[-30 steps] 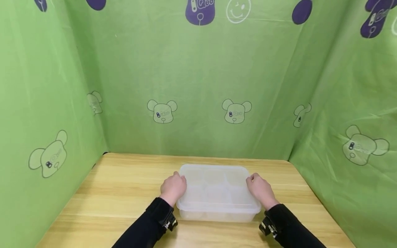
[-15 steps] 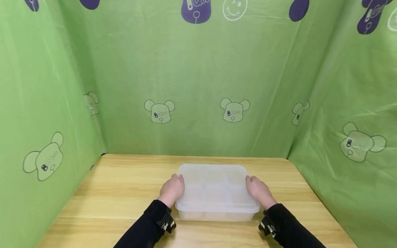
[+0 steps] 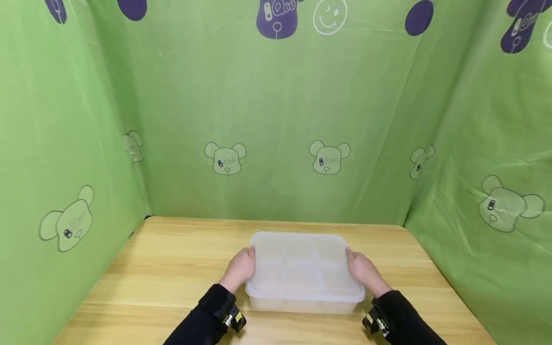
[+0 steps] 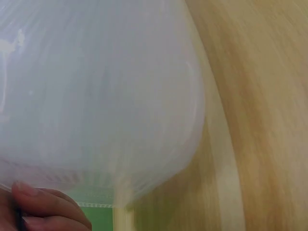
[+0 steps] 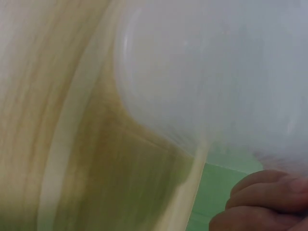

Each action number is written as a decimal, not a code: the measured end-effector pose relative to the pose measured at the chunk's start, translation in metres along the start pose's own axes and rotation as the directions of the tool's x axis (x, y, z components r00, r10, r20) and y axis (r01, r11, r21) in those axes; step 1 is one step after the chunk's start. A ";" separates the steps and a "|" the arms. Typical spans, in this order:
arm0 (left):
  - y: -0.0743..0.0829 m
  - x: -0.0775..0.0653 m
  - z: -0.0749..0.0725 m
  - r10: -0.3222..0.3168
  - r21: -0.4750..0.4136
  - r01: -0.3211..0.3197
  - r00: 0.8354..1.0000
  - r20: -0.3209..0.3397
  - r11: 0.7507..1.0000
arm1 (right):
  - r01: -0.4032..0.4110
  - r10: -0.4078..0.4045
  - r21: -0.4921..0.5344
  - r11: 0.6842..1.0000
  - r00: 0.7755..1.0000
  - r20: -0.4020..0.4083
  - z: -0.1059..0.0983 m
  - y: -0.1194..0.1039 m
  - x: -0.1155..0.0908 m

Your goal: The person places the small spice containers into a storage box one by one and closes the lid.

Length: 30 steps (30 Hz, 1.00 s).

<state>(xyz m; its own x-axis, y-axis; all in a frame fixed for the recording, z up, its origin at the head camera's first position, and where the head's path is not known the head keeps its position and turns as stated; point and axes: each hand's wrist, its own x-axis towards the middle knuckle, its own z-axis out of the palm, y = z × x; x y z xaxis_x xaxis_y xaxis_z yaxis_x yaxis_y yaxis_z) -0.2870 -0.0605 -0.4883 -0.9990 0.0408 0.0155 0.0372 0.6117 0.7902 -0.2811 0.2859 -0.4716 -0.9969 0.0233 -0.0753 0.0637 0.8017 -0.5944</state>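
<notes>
A translucent white lidded plastic storage box (image 3: 304, 268) is in the middle of the head view, low over the table; whether its base touches the wood is hard to tell. Faint compartment shapes show through its lid. My left hand (image 3: 239, 268) grips its left side, thumb along the lid edge. On the opposite side my right hand (image 3: 365, 272) holds the rim the same way. Both wrist views show the box wall close up, with curled left fingers (image 4: 45, 204) and curled right fingers (image 5: 264, 199) at the rim. The fingers' undersides are hidden.
The box is over a light wooden table (image 3: 172, 268). Green printed fabric (image 3: 276, 96) walls off the back and both sides. A small black camera (image 3: 235, 318) is strapped to the left wrist, and another camera (image 3: 374, 320) to the right.
My hands have turned from fist-like grips to thumbs laid along the lid edges. The box stays in nearly the same place, and the head view shifts slightly.
</notes>
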 end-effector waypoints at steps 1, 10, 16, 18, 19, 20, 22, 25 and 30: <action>0.000 0.000 0.000 0.004 -0.001 -0.004 1.000 0.000 1.000 | 0.006 -0.006 0.009 1.000 1.000 -0.001 0.000 0.001 0.000; 0.000 0.001 -0.001 0.002 -0.040 -0.001 1.000 0.016 0.999 | 0.020 -0.020 0.038 0.999 1.000 0.003 -0.002 0.004 0.001; 0.000 0.002 -0.001 0.024 -0.043 -0.023 1.000 0.018 0.999 | 0.003 -0.005 0.074 0.997 0.999 0.037 -0.002 0.008 0.002; -0.001 0.002 0.000 0.025 -0.045 -0.024 0.999 0.019 0.999 | -0.009 0.005 0.081 0.997 0.999 0.045 -0.002 0.009 0.002; -0.001 0.002 0.000 0.027 -0.046 -0.026 0.999 0.022 0.999 | -0.011 0.007 0.082 0.997 0.999 0.046 -0.002 0.009 0.002; -0.001 0.003 0.001 0.026 -0.048 -0.025 0.999 0.023 0.999 | -0.011 0.007 0.083 0.997 0.999 0.045 -0.002 0.009 0.002; -0.002 0.003 0.001 0.028 -0.054 -0.027 0.999 0.027 0.998 | -0.010 0.007 0.083 0.997 0.999 0.042 -0.003 0.008 0.001; -0.003 0.002 0.000 0.029 -0.062 -0.027 0.999 0.030 0.998 | -0.005 0.002 0.083 0.997 0.999 0.042 -0.003 0.006 0.000; -0.003 0.001 -0.001 0.039 -0.071 -0.037 0.999 0.031 0.997 | 0.005 -0.008 0.078 0.997 0.999 0.039 -0.003 0.004 -0.002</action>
<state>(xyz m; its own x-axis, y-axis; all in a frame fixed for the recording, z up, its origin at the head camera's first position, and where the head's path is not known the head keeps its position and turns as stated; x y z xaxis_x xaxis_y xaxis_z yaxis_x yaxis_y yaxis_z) -0.2882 -0.0624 -0.4900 -0.9956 0.0896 0.0275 0.0726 0.5523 0.8305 -0.2793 0.2915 -0.4714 -0.9948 -0.0067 -0.1018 0.0620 0.7527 -0.6554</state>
